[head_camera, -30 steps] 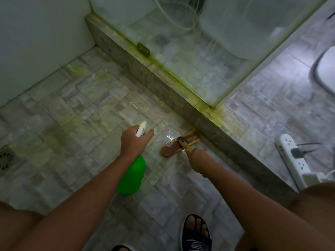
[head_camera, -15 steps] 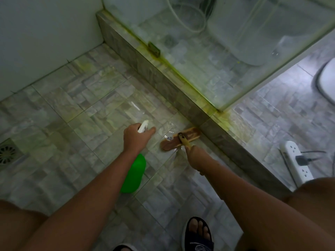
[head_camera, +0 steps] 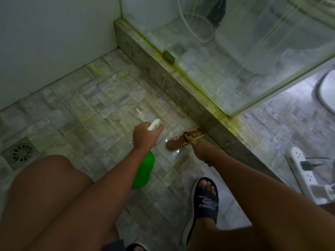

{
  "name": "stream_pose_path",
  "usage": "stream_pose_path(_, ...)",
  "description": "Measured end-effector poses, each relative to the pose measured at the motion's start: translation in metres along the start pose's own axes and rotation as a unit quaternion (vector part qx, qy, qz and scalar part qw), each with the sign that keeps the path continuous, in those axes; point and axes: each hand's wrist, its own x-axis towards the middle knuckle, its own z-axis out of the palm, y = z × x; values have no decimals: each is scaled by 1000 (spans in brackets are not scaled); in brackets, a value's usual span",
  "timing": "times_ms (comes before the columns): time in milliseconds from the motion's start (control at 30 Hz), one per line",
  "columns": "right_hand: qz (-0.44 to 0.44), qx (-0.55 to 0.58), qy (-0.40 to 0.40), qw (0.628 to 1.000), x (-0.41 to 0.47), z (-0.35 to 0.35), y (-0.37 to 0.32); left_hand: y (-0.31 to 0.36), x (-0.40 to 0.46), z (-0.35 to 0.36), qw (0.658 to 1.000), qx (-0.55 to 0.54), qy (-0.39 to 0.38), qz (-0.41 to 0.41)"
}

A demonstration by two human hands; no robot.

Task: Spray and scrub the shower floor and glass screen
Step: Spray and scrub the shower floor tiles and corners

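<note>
My left hand (head_camera: 144,136) grips the white trigger head of a green spray bottle (head_camera: 144,172), whose body hangs below my wrist over the tiled floor (head_camera: 94,109). My right hand (head_camera: 202,150) holds the yellow handle of a brown wooden scrub brush (head_camera: 184,141). The brush head lies flat on wet tiles, right against the stone kerb (head_camera: 174,86). On top of that kerb stands the glass screen (head_camera: 253,57), streaked and cloudy, with yellow-green grime along its base.
A round floor drain (head_camera: 21,153) sits at the left. A white power strip (head_camera: 304,172) with a plug lies on the floor beyond the kerb at the right. My sandalled right foot (head_camera: 204,201) stands below the brush. A shower hose (head_camera: 195,24) loops behind the glass.
The view has shifted so that the scene sits lower and further right, and my knee now shows at the lower left. Both hands keep their grips; the brush stays by the kerb.
</note>
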Motion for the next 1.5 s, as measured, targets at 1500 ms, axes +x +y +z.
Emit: stream_pose_path(1500,-149,-205,-19,967,51,-8,-49,-67,-4,-76,983,-10,160,-90)
